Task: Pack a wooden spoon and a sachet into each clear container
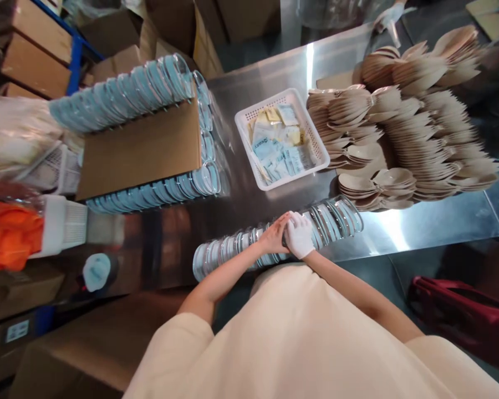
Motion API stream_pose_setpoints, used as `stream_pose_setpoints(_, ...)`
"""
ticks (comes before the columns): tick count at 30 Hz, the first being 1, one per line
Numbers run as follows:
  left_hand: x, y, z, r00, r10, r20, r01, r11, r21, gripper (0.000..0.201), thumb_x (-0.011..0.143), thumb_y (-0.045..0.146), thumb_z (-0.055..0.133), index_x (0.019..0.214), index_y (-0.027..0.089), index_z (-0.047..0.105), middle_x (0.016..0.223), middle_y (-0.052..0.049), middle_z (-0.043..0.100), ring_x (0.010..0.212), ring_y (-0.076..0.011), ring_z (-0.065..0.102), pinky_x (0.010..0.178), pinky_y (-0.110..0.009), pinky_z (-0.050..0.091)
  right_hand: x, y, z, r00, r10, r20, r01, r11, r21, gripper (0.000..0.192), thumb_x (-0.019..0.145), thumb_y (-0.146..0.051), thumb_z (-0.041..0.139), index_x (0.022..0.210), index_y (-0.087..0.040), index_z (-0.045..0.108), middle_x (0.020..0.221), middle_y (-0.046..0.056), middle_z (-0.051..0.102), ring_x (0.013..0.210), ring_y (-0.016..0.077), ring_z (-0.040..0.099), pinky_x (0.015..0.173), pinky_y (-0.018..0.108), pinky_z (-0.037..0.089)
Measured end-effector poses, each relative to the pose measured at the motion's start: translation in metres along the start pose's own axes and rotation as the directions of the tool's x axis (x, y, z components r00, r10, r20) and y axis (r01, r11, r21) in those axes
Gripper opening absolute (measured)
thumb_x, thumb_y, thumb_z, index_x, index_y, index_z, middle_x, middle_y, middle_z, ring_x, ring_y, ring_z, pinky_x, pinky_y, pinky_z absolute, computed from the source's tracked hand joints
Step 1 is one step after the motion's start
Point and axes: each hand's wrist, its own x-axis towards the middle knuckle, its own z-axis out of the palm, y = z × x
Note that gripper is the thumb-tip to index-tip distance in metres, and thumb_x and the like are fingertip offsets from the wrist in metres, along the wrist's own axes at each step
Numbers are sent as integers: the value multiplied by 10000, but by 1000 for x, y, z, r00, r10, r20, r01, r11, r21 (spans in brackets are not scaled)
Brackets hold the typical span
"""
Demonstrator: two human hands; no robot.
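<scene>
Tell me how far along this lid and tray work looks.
Done: clear lids stand in rows around the cardboard sheet. In hand: the bare left hand and gloved right hand meet on a row of clear lids lying along the steel table edge. Left: the beige trays stand in many stacks and the white basket holds sachets.

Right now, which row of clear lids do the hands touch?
The short row of clear round lids at the steel table's near edge, under both hands; the longer rows surround the brown cardboard sheet farther back.
</scene>
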Motion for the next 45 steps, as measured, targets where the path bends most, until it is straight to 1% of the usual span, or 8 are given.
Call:
stream_pose_setpoints(7,-5,13,-6,997,-67,32,68,998,-18,1343,630,604,944,1691,219,216,1697,-208,377,1548,-402,418,1278,-581,373,-56,66,-5,957,-265,-120,265,964,-19,463,876,-231,623,1337,-192,601,1529,190,564,1476,320,447,1217,600,298)
stream_pose_setpoints(10,10,22,-23,999,-42,-26,41,999,-15,945,802,666,810,1582,252,473,1607,-150,524,1484,-348,511,1250,-518,426,-39,113,-55,948,-276,-158,283,959,24,497,919,-346,609,1389,-184,592,1502,199,588,1417,322,517,1152,538,419)
stream_pose_setpoints(13,63,26,-62,974,-34,-223,46,998,46,426,1025,541,577,1325,265,698,1428,-98,676,1394,-272,587,1235,-438,427,14,168,-119,965,6,-263,-34,995,-99,421,1004,-296,471,1360,-155,644,1399,197,669,1314,295,594,1130,447,431)
stream_pose_setpoints(19,214,12,-128,709,-620,-335,669,742,43,579,937,487,738,1367,117,621,1403,-246,653,1332,-382,615,1110,-460,468,85,219,-165,928,321,190,-199,857,-475,328,978,-237,535,1152,-146,798,1191,208,777,1157,299,680,1027,403,403)
stream_pose_setpoints(24,266,-3,-105,555,-714,-426,796,605,23,910,781,615,853,1414,42,538,1487,-359,529,1403,-462,516,1131,-536,414,70,227,-156,911,411,34,-361,835,-415,392,974,-239,503,1246,-185,779,1199,176,780,1104,287,703,884,357,437)
stream_pose_setpoints(31,269,-22,-100,631,-591,-503,681,733,-7,188,972,285,629,1080,177,738,1271,-186,717,1311,-351,593,1138,-485,420,72,219,-139,945,310,107,-233,866,-443,359,992,-243,498,1142,-102,792,1208,223,761,1192,307,641,1020,413,375)
stream_pose_setpoints(39,203,-25,-122,485,-599,-637,502,788,-358,223,1002,261,607,1163,168,730,1177,-125,781,1165,-269,712,1030,-351,527,88,206,-132,935,354,31,-308,852,-424,426,987,-317,562,1316,-110,736,1348,266,697,1299,369,586,1031,467,375)
stream_pose_setpoints(45,193,-16,-119,497,-687,-529,381,721,-579,281,981,382,691,1071,125,759,1058,-112,804,994,-250,767,872,-342,624,88,217,-157,842,539,11,-534,837,-116,394,931,-416,624,1160,-161,817,1164,171,796,1106,312,711,908,364,493)
